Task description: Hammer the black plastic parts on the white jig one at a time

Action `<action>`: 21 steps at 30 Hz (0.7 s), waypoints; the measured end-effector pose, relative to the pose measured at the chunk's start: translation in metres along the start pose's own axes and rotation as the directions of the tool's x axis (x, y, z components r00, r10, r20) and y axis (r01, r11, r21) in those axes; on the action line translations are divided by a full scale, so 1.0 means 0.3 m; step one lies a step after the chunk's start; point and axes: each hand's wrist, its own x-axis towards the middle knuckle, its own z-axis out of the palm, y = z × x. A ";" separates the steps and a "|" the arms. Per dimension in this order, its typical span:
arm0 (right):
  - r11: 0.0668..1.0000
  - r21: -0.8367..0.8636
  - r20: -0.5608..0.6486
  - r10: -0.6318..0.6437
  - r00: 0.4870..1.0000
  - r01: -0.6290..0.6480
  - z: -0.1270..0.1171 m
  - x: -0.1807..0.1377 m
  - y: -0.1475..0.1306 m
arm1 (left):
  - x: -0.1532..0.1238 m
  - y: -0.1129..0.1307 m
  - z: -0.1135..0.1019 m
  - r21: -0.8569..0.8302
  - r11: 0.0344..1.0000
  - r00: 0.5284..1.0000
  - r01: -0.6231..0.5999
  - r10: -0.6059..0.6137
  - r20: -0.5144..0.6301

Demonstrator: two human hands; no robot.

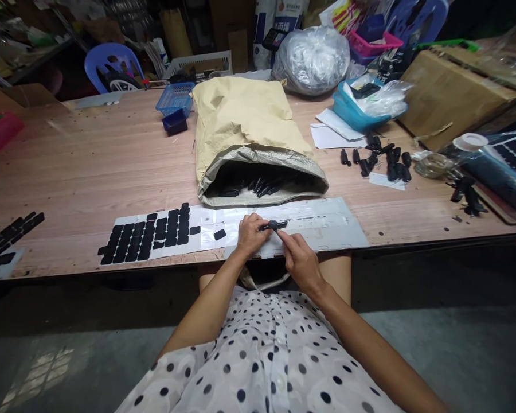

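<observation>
Over the grey-white board (344, 223), my left hand (251, 234) pinches a small black piece with a rounded end (273, 225). From the right, my right hand (301, 261) reaches to the same piece with its fingers closed; its fingertips meet the rounded end, and what they grip is too small to make out. Just left of my hands lies a single black pad (219, 234). Further left, a sheet of black rectangular pads (148, 235) rests on white backing. Behind my hands a beige sack (249, 120) lies with its mouth toward me, showing several black pieces (264, 186) inside.
Several black parts (391, 160) lie at right beside a cardboard box (460, 94) and a turquoise basket (361, 112). Blue baskets (175, 100) stand left of the sack, a stuffed plastic bag (312, 60) behind it. The table's front edge runs close to my lap.
</observation>
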 end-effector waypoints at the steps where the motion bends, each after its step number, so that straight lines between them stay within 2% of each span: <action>1: 1.000 0.014 -0.001 0.013 1.000 -0.013 -0.004 0.003 -0.001 | 0.000 0.000 0.001 -0.009 1.000 1.000 0.000 0.000 -0.005; 6: 0.998 0.053 -0.058 0.026 0.998 -0.023 -0.027 0.016 -0.010 | 0.002 -0.006 0.007 -0.020 1.000 0.999 -0.020 0.020 -0.031; 11: 0.998 0.031 -0.040 0.055 0.998 -0.054 -0.023 0.012 -0.002 | 0.000 -0.005 0.004 -0.009 1.000 0.999 -0.020 0.019 -0.038; 15: 0.997 0.009 -0.174 0.077 0.982 -0.076 -0.079 0.060 0.026 | -0.005 -0.002 -0.003 -0.004 1.000 0.999 -0.024 0.024 -0.033; 18: 0.978 -0.072 -0.291 0.170 0.942 -0.198 -0.156 0.120 0.102 | -0.007 -0.001 -0.005 0.019 1.000 0.999 -0.024 0.024 -0.033; 21: 0.924 -0.079 -0.386 0.318 0.866 -0.375 -0.221 0.156 0.221 | -0.010 -0.004 -0.004 0.025 0.999 0.999 -0.030 0.031 -0.031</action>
